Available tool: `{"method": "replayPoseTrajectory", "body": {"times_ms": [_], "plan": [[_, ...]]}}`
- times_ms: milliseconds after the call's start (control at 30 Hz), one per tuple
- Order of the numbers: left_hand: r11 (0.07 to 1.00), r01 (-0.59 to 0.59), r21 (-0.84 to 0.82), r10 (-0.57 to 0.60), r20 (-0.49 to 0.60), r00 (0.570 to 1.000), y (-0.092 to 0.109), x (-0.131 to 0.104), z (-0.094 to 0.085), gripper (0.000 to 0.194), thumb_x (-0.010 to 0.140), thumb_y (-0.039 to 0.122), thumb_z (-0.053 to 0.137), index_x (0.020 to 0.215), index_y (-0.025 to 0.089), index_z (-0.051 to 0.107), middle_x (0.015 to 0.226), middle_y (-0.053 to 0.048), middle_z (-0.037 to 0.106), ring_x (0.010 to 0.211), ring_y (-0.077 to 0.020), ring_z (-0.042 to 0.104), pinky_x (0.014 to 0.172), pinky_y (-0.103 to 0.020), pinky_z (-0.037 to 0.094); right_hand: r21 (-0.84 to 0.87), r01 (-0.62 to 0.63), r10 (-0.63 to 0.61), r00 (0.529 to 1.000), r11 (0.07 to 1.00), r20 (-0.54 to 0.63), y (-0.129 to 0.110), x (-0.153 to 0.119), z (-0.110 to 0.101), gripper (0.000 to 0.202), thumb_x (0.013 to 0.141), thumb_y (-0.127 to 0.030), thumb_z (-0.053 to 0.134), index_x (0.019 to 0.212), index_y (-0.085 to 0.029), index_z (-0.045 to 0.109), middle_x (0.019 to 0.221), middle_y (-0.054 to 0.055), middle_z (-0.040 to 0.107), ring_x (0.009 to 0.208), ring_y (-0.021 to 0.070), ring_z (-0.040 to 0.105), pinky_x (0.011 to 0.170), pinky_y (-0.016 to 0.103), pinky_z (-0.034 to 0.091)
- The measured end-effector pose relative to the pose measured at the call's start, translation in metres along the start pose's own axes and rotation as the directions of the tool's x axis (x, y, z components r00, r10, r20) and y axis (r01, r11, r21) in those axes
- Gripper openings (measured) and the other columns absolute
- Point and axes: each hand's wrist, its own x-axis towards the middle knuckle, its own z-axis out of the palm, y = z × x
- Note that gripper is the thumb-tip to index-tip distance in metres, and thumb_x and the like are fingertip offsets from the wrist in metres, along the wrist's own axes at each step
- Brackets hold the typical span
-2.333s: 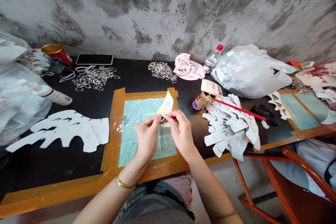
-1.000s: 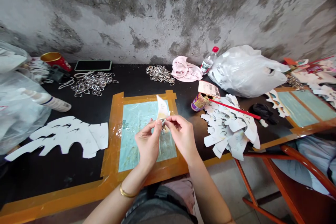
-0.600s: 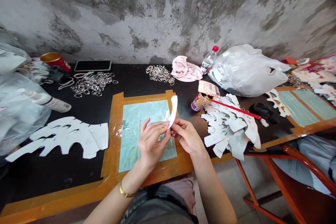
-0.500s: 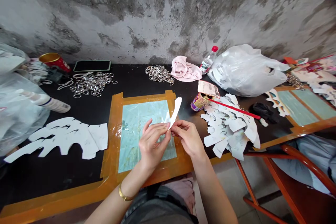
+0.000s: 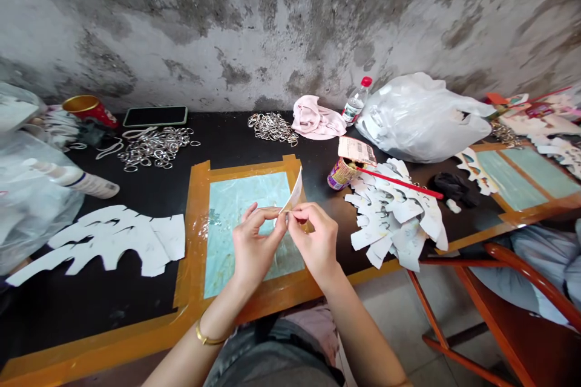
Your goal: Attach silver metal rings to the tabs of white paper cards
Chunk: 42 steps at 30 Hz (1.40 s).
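Observation:
A narrow white strip [image 5: 294,192], seen nearly edge-on, rises from between my fingertips. My left hand [image 5: 256,242] pinches its lower end between thumb and fingers. From the other side, my right hand [image 5: 316,236] pinches the same end, the two thumbs almost touching. Whatever else lies at the pinch is hidden by the fingers. Both hands are above a pale green sheet [image 5: 240,190] bordered with brown tape [image 5: 193,217]. White cut-out pieces [image 5: 129,233] lie to the left, and a pile of similar white pieces [image 5: 399,217] to the right.
Metal rings [image 5: 157,146] and more rings [image 5: 272,127] lie behind, near a phone [image 5: 155,116] and pink cloth [image 5: 318,118]. A can [image 5: 341,175] with a red stick [image 5: 399,184] stands right. White bottle [image 5: 95,184], plastic bag [image 5: 417,118] and red chair [image 5: 512,314] surround the workspace.
The white strip has turned from showing its broad face to nearly edge-on. My right hand has closed in on the strip's lower end, and both hands have shifted slightly left.

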Motion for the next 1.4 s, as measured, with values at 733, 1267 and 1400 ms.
{"method": "replayPoseTrajectory", "body": {"times_ms": [733, 1267, 1400], "plan": [[0.977, 0.087, -0.193, -0.044, 0.219, 0.975, -0.002, -0.006, -0.021, 0.004, 0.086, 0.02, 0.064, 0.082, 0.021, 0.065, 0.091, -0.003, 0.07, 0.092, -0.0172, 0.064, 0.092, -0.031, 0.044, 0.006, -0.395, 0.373, 0.871, 0.919, 0.321, -0.01, 0.017, -0.02, 0.006, 0.073, -0.017, 0.068, 0.067, -0.017, 0.065, 0.074, 0.0, 0.056, 0.069, 0.0121, 0.052, 0.057, 0.024, 0.037], [0.879, 0.473, -0.058, -0.279, 0.744, 0.608, -0.008, 0.017, -0.047, 0.012, 0.083, 0.03, 0.066, 0.077, 0.019, 0.067, 0.075, -0.001, 0.067, 0.074, -0.0155, 0.059, 0.069, -0.024, 0.043, -0.079, -0.388, 0.36, 0.735, 0.918, 0.575, 0.002, 0.012, -0.032, 0.01, 0.074, -0.022, 0.076, 0.068, -0.017, 0.069, 0.078, 0.0, 0.06, 0.075, 0.0126, 0.056, 0.069, 0.026, 0.04], [0.795, 0.59, -0.145, -0.325, 0.72, 0.614, -0.011, 0.021, -0.048, 0.018, 0.08, 0.033, 0.07, 0.074, 0.017, 0.067, 0.072, -0.001, 0.065, 0.067, -0.0116, 0.056, 0.063, -0.021, 0.041, 0.158, -0.542, 0.361, 0.721, 0.825, 0.592, 0.006, 0.015, -0.027, 0.012, 0.075, -0.027, 0.075, 0.073, -0.017, 0.069, 0.074, 0.0, 0.063, 0.071, 0.0128, 0.057, 0.066, 0.025, 0.043]]}}
